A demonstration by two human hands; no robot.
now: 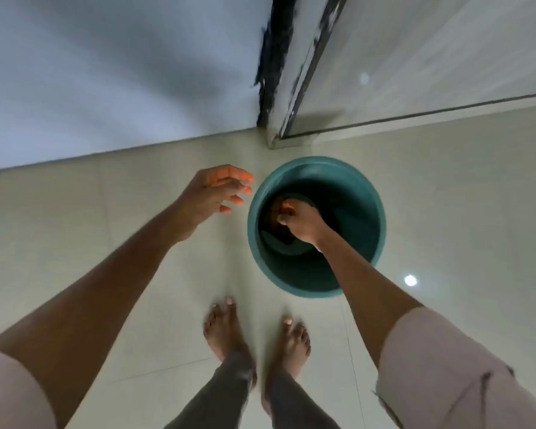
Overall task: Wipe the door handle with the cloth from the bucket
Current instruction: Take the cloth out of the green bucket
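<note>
Standing on the pale tiled floor (446,196) near the corner where the wall (106,72) meets the door frame (300,88), a teal bucket (362,193) sits just ahead of two bare feet (226,329). The right hand (300,222) reaches inside it, fingers closed around a dark cloth (279,233). The left hand (217,190) hovers beside the bucket's rim, fingers loosely spread, holding nothing.

The bucket (362,193) stands on the floor (446,212) ahead of my feet (229,332), near the door's (430,57) bottom corner. My right hand (300,224) is inside it; my left hand (217,190) hangs just left of its rim.
</note>
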